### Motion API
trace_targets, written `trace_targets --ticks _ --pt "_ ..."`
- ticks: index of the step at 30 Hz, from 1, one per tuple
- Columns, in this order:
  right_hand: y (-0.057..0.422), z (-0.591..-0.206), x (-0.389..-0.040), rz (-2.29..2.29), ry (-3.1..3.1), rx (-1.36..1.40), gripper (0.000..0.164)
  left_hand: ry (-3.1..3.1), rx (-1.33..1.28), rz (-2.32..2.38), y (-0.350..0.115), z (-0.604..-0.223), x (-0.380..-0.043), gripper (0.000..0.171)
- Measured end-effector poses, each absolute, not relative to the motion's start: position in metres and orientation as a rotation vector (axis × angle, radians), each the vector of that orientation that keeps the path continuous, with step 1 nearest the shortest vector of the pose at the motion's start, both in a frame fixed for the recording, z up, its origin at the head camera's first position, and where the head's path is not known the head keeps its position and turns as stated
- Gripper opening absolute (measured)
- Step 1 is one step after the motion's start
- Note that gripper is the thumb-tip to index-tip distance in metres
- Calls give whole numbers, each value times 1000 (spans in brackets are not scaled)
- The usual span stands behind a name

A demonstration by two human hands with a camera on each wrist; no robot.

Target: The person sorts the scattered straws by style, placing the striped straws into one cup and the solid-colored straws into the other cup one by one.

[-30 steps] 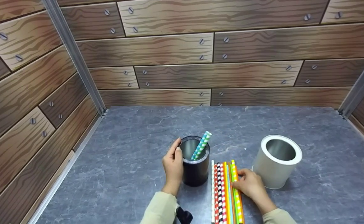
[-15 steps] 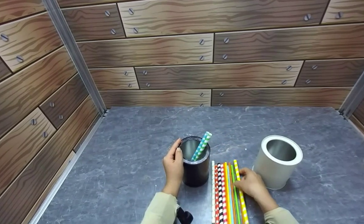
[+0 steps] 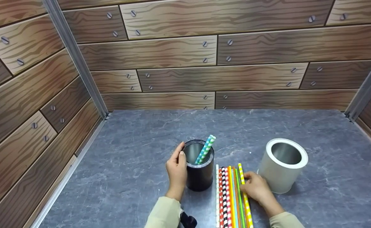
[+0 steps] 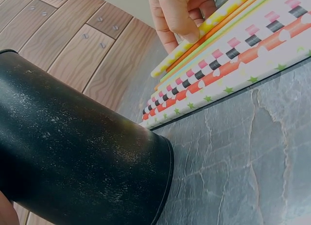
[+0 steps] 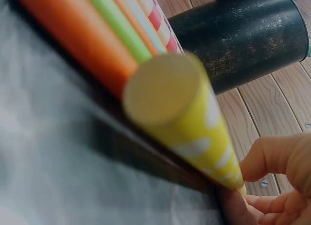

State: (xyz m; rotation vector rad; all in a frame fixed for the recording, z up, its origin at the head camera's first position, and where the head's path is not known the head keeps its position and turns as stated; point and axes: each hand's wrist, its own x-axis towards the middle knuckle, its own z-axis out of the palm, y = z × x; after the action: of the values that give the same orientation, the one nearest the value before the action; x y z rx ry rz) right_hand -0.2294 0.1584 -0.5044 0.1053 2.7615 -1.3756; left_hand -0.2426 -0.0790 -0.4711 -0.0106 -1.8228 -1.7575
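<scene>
My left hand holds the left side of an upright black cup, its fingers reaching the rim. Two checked paper straws, one blue and one green, lean inside. To the cup's right lies a row of coloured straws. With thumb and fingers, my right hand pinches the yellow-and-white striped straw at the row's right edge. In the right wrist view that yellow straw points its near end at the camera, beside an orange straw. Most of my left hand is outside the left wrist view.
A white can with a wide rim stands just right of my right hand. Wood-patterned walls bound the grey marbled table at the back and sides. A black strap piece hangs by my left sleeve.
The yellow striped straw has shifted right within my right hand's pinch, away from the green one and over the orange one's former place. My left hand and the black cup stay put.
</scene>
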Motion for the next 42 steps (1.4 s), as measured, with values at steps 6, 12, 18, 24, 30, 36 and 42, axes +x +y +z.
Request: trace_targets --ticks 6,12,18,24,30,36,42 --pt "158 -506 -228 -1395 2760 109 43 -1822 0 -1745 -78 -472 -242 30" --pt "158 -506 -228 -1409 2752 118 44 -1832 12 -1719 -78 -471 -242 30" --pt "155 -501 -228 -1428 2739 131 45 -1832 15 -1711 -78 -470 -243 30" --pt "153 -492 -229 -1441 2758 117 46 -1827 16 -1718 -78 -469 -243 30" --pt "152 -481 -229 -1465 2786 103 46 -1827 -8 -1721 -79 -469 -244 30" --pt "149 -469 -228 -1520 2785 93 46 -1816 -9 -1728 -79 -470 -244 30" --pt "146 -455 -225 -1614 2774 61 47 -1825 4 -1719 -79 -467 -242 29"
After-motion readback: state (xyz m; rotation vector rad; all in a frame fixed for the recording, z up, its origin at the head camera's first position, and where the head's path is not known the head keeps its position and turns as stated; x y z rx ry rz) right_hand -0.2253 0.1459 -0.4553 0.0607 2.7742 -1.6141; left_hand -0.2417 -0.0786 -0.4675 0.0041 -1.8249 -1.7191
